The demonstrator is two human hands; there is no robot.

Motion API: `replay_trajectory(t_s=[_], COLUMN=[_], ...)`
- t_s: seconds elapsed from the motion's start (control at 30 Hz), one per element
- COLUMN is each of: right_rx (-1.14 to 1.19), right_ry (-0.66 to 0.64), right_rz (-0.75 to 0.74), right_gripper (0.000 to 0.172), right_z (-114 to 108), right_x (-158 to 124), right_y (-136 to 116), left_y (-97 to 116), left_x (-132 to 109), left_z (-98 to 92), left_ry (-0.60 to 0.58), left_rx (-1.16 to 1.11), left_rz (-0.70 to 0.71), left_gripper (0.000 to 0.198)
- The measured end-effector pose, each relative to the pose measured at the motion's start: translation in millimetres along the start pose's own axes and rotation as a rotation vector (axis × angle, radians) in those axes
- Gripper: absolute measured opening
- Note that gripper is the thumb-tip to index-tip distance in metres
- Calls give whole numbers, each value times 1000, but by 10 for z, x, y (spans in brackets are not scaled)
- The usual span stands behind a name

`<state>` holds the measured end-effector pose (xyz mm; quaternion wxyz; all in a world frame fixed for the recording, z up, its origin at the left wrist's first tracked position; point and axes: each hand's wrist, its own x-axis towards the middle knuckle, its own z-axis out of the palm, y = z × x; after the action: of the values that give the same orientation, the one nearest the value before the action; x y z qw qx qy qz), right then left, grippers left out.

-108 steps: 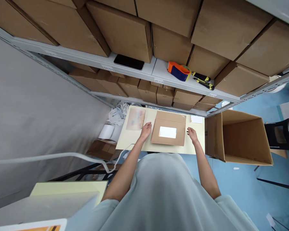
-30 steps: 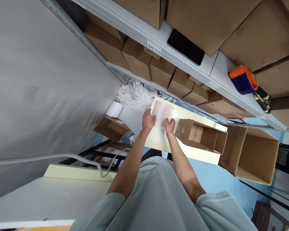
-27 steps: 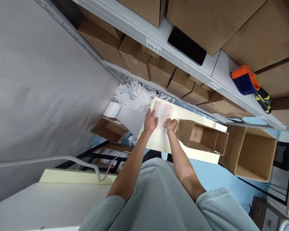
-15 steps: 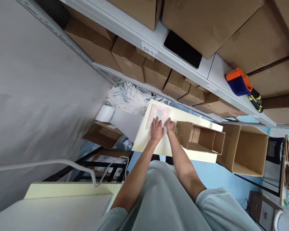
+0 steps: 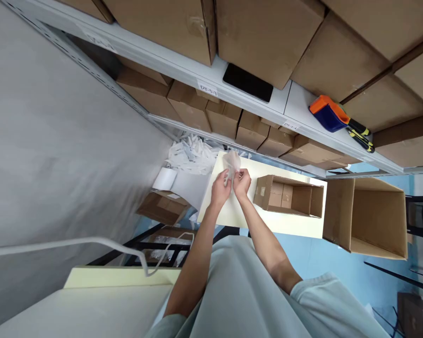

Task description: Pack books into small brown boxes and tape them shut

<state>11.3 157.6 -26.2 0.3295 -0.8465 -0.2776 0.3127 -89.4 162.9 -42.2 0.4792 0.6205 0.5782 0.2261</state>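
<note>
Over the left part of a cream table, my two hands hold a translucent plastic bag with a faint pinkish tint. My left hand grips its left side, fingers curled in. My right hand pinches it from the right, thumb and fingertips together. The bag stands up between the hands and bulges beyond the fingertips; what it contains, if anything, cannot be made out. To the right of my right hand, an open cardboard box lies on the table with smaller brown boxes inside.
A larger open carton stands beyond the table's right end. White paper strips are heaped at the back left, near a paper roll. Overhead, a shelf carries cartons, a black phone and an orange-and-blue tape dispenser.
The bag lay flat under my left hand; now both hands hold it raised and gathered. My right hand has moved left onto it. The view has shifted slightly.
</note>
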Motion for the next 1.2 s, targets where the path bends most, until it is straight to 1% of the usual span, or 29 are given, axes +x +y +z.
replay_trajectory(t_s=[0.07, 0.1, 0.13, 0.2, 0.27, 0.33, 0.43, 0.53, 0.57, 0.63, 0.7, 0.77, 0.83, 0.9, 0.97, 1.07, 1.13, 1.2], right_rx=[8, 16, 27, 16, -32, -110, -218, -284, -303, -342, -389, -465, -573, -696, -823, -1002, -1084, -1120], right_ry=[-48, -80, -113, -154, -172, -179, -195, -172, -164, -151, -135, -124, -139, -191, -258, -367, -449, -521], right_rz=[-208, -314, -413, -587, -728, -846, -956, -978, -979, -980, -966, -924, -861, -797, -744, -675, -637, -621], right_gripper=[21, 24, 25, 26, 26, 26, 27, 29, 30, 32, 30, 26, 23, 24, 26, 30, 32, 35], right_z=[-320, -530, -767, -1299, -1849, -2361, -2983, -3437, -3561, -3781, -3961, -4088, -4148, -4138, -4064, -3875, -3723, -3567], right_x=[-194, -286, -372, -518, -621, -678, -676, -594, -557, -475, -390, -308, -233, -168, -107, -1, 84, 178], right_y=[-222, -324, -414, -550, -615, -611, -511, -344, -279, -140, 3, 131, 227, 281, 304, 326, 357, 410], left_y=[378, 600, 831, 1270, 1618, 1859, 2132, 2453, 2571, 2788, 2930, 2968, 2904, 2766, 2587, 2318, 2175, 2072], left_x=[-92, -159, -236, -402, -544, -624, -649, -686, -717, -796, -859, -870, -823, -744, -666, -587, -553, -521], left_z=[-268, -399, -519, -699, -765, -709, -449, -117, -16, 159, 301, 423, 537, 652, 772, 957, 1079, 1193], left_ry=[132, 165, 169, 133, 75, 1, -143, -308, -350, -389, -364, -306, -264, -257, -274, -332, -384, -440], left_rx=[16, 64, 114, 176, 183, 167, 160, 190, 217, 291, 365, 429, 501, 581, 648, 725, 778, 827], left_rz=[172, 268, 355, 487, 568, 606, 629, 656, 676, 747, 851, 954, 1020, 1036, 1008, 919, 831, 699], left_gripper=[66, 70, 72, 71, 67, 60, 41, 21, 19, 22, 29, 31, 30, 28, 26, 25, 26, 28])
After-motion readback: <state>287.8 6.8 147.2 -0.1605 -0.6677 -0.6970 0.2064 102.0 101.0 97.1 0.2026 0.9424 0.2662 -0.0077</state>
